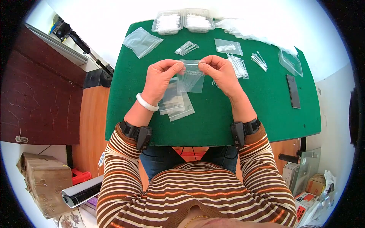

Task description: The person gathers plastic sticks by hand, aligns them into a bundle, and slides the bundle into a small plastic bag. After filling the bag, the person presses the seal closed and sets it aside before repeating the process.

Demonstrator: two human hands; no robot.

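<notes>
The small clear bag hangs between the two hands, just above the green tabletop. The left hand pinches its top edge at one corner and the right hand pinches the other. On each side thumb and fingers are closed together on the plastic. The top edge runs straight across from one pinch to the other. The bag's long axis drops away from the fingers toward the person's body. Neither hand is nearer, since each holds its own end of the same edge. Thin pale sticks seem to lie inside, though their number cannot be told.

Directly below the left fingers, toward the body, a few flat bags overlap on the tabletop; at least two show. Just beyond the right fingers lies one loose heap of white sticks, with a smaller bundle farther out to that side. A third bundle lies straight beyond the held bag, and one filled bag is beside it. Beyond the left fingers is one larger empty bag. Two clear trays stand side by side at the far edge. Well out past the right fingers are one clear lid and one dark phone.
</notes>
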